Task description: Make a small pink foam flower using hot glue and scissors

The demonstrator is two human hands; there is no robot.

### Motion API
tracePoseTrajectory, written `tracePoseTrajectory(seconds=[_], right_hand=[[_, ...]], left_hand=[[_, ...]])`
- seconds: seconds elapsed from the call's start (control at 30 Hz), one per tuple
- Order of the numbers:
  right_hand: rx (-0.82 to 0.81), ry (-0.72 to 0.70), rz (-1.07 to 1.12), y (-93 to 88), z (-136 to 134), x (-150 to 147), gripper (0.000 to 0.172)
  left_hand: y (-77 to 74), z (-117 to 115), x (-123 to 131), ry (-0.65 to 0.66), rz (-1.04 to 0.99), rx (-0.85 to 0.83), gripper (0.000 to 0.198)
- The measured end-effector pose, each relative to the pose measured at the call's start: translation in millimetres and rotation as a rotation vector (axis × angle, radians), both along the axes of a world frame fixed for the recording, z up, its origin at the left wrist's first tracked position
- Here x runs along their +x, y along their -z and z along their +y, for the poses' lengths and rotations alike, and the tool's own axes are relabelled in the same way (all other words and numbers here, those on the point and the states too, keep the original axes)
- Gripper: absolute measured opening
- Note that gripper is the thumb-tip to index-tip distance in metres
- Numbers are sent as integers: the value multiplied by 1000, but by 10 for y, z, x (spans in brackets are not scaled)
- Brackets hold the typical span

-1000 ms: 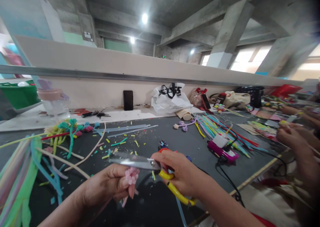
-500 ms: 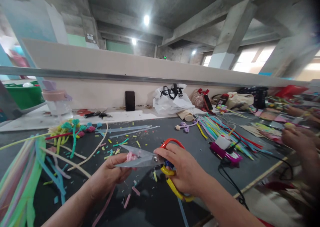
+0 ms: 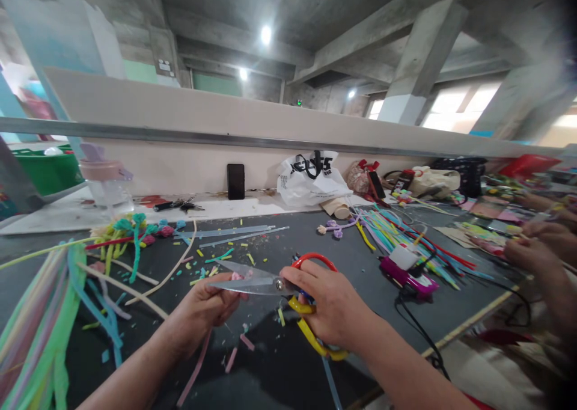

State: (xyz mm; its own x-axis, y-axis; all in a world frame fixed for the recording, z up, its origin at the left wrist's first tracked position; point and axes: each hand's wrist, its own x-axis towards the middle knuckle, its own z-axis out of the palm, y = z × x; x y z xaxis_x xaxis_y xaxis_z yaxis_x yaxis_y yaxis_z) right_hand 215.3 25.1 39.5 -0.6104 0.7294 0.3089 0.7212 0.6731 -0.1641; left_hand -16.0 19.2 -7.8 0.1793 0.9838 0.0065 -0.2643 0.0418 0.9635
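My right hand (image 3: 331, 299) grips a pair of scissors (image 3: 265, 284) by its handles, one red and one wrapped in yellow. Its blades are parted and point left. In my left hand (image 3: 202, 302) is a pink pipe cleaner (image 3: 197, 368), pinched between thumb and fingers, its stem hanging below the palm. The bunched pink top lies between the blades, partly hidden by them. Pink offcuts (image 3: 231, 359) and yellow and teal scraps (image 3: 207, 272) are scattered on the dark table (image 3: 270, 380) around both hands.
Long coloured pipe cleaners (image 3: 40, 326) lie at left, with more (image 3: 392, 229) at right beside a purple power strip (image 3: 410, 278). Along the back stand a bottle (image 3: 106, 181), a phone (image 3: 235, 181) and a white bag (image 3: 311, 181). A co-worker's hands (image 3: 532, 250) are at far right.
The scissor blades have closed slightly around the pink top. My left hand has barely moved, and the whole view has shifted a little. The co-worker's hands have shifted at right.
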Motion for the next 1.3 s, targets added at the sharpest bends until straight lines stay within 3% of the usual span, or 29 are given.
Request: tracePoseTrajectory(seconds=[0.23,0.4,0.57,0.7,0.93,1.13,1.3], right_hand=[[51,-35,58,72,3,13,50],[-54,-45,145,70,33,-1,52],[-53,23,170,4,36,-2,56],[-37,21,66,9,10,-38,49],[-24,27,53,36,-6,-74,43],[-23,12,71,59,30,-80,43],[-35,-6,103,125,51,-97,46]], left_hand=[[32,8,-33,41,10,-7,31],[40,35,-46,14,60,9,34],[-35,41,-24,-115,288,101,40],[-24,44,-31,-96,414,113,37],[89,58,-50,-122,381,195,29],[43,16,-35,-145,378,155,29],[14,19,-23,-137,261,116,30]])
